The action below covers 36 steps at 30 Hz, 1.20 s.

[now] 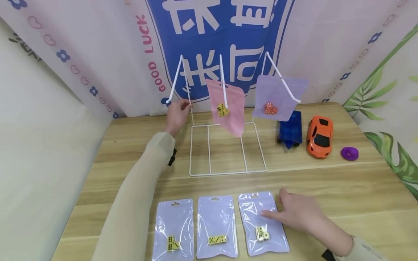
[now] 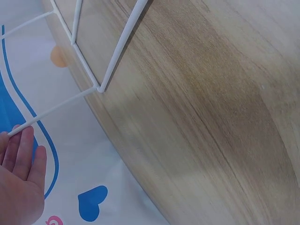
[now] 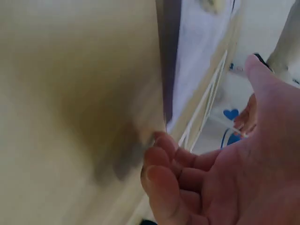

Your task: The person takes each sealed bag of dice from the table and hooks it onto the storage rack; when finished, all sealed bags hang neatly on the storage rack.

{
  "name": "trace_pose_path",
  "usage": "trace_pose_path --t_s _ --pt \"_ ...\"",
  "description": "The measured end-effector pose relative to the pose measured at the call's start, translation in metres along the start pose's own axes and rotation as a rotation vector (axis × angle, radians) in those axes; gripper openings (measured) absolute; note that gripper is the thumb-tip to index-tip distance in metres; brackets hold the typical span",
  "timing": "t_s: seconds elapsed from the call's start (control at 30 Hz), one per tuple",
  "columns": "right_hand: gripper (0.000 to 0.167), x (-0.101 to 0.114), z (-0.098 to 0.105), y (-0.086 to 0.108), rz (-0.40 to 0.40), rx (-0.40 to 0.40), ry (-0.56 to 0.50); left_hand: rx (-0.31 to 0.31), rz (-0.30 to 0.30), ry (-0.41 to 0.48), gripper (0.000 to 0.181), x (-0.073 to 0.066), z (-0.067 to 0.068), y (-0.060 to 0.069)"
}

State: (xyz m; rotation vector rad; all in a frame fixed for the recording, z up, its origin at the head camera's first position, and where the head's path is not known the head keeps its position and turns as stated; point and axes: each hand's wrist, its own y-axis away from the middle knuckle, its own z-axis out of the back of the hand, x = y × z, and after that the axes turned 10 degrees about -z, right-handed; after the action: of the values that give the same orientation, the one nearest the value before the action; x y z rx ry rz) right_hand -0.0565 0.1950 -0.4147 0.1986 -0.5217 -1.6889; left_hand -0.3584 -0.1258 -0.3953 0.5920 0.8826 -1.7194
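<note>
My left hand (image 1: 177, 115) pinches the left upright of a white wire display rack (image 1: 228, 174); the left wrist view shows the fingers (image 2: 23, 154) and thumb at the rod. A pink pouch (image 1: 233, 119) with yellow dice hangs from the middle hook. From the right hook hangs a lilac pouch (image 1: 287, 87) with orange-red dice. Low over the right lilac pouch (image 1: 274, 239) on the table, my right hand (image 1: 302, 212) has a finger above its face, other fingers loosely bent. Beside it lie the middle pouch (image 1: 215, 217) and left pouch (image 1: 176, 221), each with yellow dice.
Right of the rack stand a blue toy trailer (image 1: 290, 130) and an orange toy car (image 1: 320, 137). A small purple hat-like piece (image 1: 349, 153) lies farther right. A printed cloth (image 1: 124, 72) hangs behind the wooden table (image 1: 343, 195).
</note>
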Motion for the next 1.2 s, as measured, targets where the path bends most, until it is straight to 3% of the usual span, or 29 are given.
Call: trace_pose_path --t_s 0.13,0.3,0.77,1.0,1.2 --pt "0.102 0.009 -0.012 0.004 -0.024 -0.004 -0.002 -0.003 0.005 -0.002 0.025 0.0 0.002 0.0" --pt "0.108 0.015 -0.022 0.006 -0.007 -0.04 0.006 0.009 0.023 0.004 0.026 0.001 0.001 -0.001" --pt "0.082 0.003 -0.028 -0.002 0.036 -0.069 -0.077 -0.01 -0.008 0.009 0.025 0.0 0.002 0.001" --pt "0.07 0.0 -0.026 -0.005 0.067 -0.076 -0.121 0.006 0.028 0.022 0.025 -0.004 0.004 -0.001" --pt "0.046 -0.005 -0.028 -0.007 0.05 -0.08 -0.23 0.026 0.065 0.026 0.027 -0.003 0.003 -0.002"
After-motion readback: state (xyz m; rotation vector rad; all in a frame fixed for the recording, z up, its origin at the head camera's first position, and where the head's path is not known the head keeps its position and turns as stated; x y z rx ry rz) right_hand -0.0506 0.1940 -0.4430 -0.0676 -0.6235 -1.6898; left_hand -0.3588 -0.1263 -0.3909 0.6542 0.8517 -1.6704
